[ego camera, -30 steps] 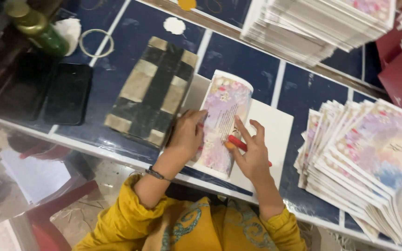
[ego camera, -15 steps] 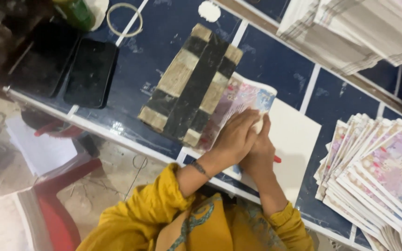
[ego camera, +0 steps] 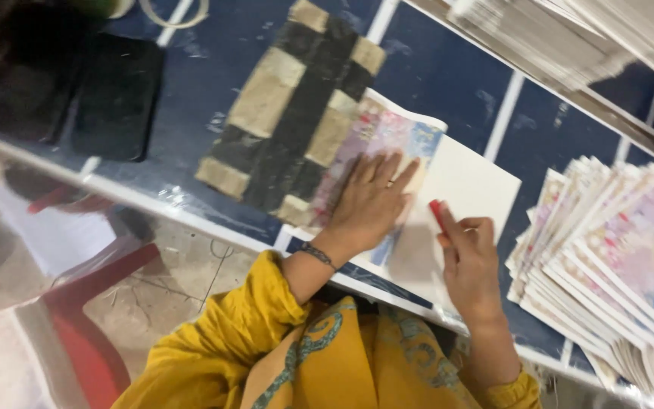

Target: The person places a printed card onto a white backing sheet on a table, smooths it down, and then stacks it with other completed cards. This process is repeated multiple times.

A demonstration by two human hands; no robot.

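Spanning the frame: dark blue table [ego camera: 448,76] with white grid lines, running diagonally from upper left to lower right. Red chair [ego camera: 77,318] sits below its near edge, on the floor side.

Next in size: fanned stack of printed sheets [ego camera: 607,265] at right, floral pastel covers, overlapping like shingles. A second pile of sheets [ego camera: 569,38] lies along the far edge, top right, blurred.

Black-and-tan taped block [ego camera: 289,106] rests on the table left of centre, touching the work piece's left edge. Black phone [ego camera: 119,95] lies flat further left, well apart from the block.

Work piece: folded printed sheet [ego camera: 418,182], centre of table, between block and fanned stack. Coloured half on the left, plain white half on the right, flat on the surface.

Left hand [ego camera: 369,204]: open, fingers spread, palm pressed flat on the coloured half, near the fold. Dark bracelet on the wrist, yellow sleeve behind.

Right hand [ego camera: 471,261]: loosely curled, resting on the white half, pinching a small red tool [ego camera: 437,216] between thumb and fingers. Tool tip touches the paper just beside the left hand. Tool type: cannot tell, mostly hidden.
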